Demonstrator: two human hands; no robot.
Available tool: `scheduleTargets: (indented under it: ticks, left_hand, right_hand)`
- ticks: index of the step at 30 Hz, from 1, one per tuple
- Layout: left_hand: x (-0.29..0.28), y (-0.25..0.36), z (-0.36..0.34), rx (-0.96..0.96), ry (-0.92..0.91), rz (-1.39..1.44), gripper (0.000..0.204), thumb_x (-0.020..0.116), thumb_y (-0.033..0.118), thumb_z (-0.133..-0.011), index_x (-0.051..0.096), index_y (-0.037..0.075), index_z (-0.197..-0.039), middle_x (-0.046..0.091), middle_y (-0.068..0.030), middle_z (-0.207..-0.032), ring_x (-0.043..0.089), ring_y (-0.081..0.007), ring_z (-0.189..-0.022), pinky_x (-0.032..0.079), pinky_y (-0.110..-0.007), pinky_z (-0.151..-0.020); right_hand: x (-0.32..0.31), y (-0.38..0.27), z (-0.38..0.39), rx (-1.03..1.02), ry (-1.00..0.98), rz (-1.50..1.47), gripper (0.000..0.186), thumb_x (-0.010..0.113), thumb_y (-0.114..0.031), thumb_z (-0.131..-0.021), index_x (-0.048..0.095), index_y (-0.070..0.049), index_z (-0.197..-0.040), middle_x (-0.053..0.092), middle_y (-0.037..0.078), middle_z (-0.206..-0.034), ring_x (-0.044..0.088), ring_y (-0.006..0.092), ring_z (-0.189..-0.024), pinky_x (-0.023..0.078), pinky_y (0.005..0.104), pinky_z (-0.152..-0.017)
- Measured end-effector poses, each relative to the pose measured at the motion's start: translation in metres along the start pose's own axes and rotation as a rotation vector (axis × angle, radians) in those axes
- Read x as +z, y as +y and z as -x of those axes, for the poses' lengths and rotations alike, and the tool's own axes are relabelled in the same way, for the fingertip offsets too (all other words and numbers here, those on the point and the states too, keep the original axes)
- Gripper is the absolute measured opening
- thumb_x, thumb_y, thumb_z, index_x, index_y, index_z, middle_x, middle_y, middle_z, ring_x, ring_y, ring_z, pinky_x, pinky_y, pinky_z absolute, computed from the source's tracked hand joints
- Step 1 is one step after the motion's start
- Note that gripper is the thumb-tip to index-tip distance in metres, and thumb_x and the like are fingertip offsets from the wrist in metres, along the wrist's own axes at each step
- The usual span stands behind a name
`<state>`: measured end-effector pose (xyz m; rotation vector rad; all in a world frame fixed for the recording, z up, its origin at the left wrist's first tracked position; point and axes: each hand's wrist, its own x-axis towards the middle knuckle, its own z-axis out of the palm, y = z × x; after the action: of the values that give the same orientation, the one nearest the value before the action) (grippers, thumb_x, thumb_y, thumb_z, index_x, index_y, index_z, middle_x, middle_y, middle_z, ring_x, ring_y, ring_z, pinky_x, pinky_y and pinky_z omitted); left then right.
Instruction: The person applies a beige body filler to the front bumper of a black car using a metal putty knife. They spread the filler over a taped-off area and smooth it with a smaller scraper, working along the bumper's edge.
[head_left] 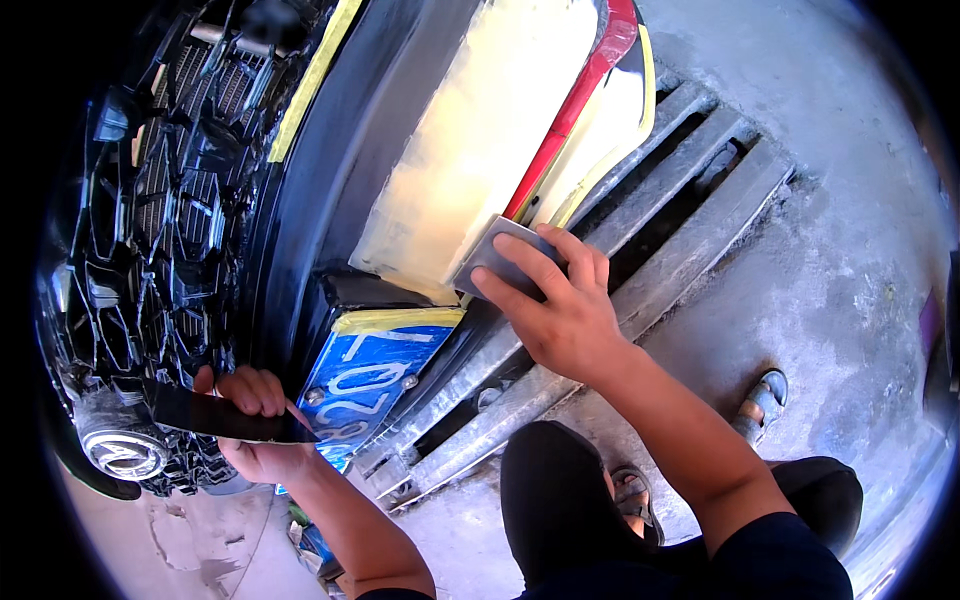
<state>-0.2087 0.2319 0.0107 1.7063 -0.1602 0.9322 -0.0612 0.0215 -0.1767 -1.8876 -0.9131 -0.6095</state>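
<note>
My right hand (570, 305) is closed on a flat grey rectangular pad (522, 262), fingers spread over its face. The pad lies against the lower edge of a pale, filler-coated area (470, 130) on a dark car bumper (345, 160), by the end of a red trim strip (565, 135). I cannot tell whether it is a sanding pad or a spreader. My left hand (255, 420) grips a dark, thin, glossy plate (225, 417), thumb and fingers on opposite sides, in front of the grille. Just right of the plate is a blue number plate (375, 375), its top edge covered with yellow masking tape (400, 319).
The black grille (190, 190) and a round badge (125, 453) fill the left side. Yellow tape (315, 80) runs along the bumper. Beneath the bumper lies a slotted floor grate (690, 205). My knees and sandalled feet (765, 400) are at the lower right.
</note>
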Motion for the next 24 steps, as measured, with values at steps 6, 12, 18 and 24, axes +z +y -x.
scheduleTargets:
  ticks: [6, 12, 18, 24]
  left_hand:
    - [0.007, 0.000, 0.000, 0.019, -0.015, 0.044, 0.049, 0.051, 0.024, -0.092, 0.041, -0.006, -0.129, 0.036, -0.0037, -0.072, 0.033, -0.0126, -0.061, 0.030, -0.027, -0.053]
    - [0.006, 0.000, 0.000, 0.021, -0.015, 0.050, 0.049, 0.052, 0.024, -0.092, 0.041, -0.006, -0.129, 0.037, -0.0037, -0.072, 0.033, -0.0127, -0.062, 0.030, -0.027, -0.054]
    - [0.005, 0.001, 0.000, 0.015, -0.019, 0.029, 0.047, 0.049, 0.022, -0.092, 0.041, -0.006, -0.129, 0.037, -0.0038, -0.073, 0.032, -0.0125, -0.062, 0.029, -0.027, -0.054]
    - [0.005, 0.000, 0.000, 0.006, -0.030, 0.042, 0.046, 0.048, 0.020, -0.091, 0.041, -0.006, -0.129, 0.036, -0.0035, -0.073, 0.032, -0.0124, -0.062, 0.029, -0.026, -0.054]
  right_hand:
    - [0.007, 0.002, -0.002, -0.044, -0.021, -0.011, 0.047, 0.067, -0.011, -0.075, 0.065, -0.027, -0.119, 0.045, 0.000, -0.137, 0.041, 0.0316, -0.123, 0.035, 0.0481, -0.093]
    - [0.017, 0.002, 0.003, -0.042, 0.002, 0.026, 0.049, 0.068, -0.005, -0.070, 0.067, -0.026, -0.114, 0.045, 0.002, -0.137, 0.038, 0.0346, -0.124, 0.034, 0.0488, -0.094]
    - [0.007, 0.002, 0.011, 0.012, -0.047, -0.002, 0.046, 0.067, -0.010, -0.073, 0.067, -0.029, -0.115, 0.045, 0.000, -0.137, 0.041, 0.0331, -0.123, 0.033, 0.0484, -0.093]
    - [0.011, -0.006, 0.001, -0.023, 0.005, 0.084, 0.051, 0.067, -0.010, -0.073, 0.064, -0.030, -0.119, 0.044, 0.001, -0.139, 0.041, 0.0333, -0.122, 0.033, 0.0493, -0.091]
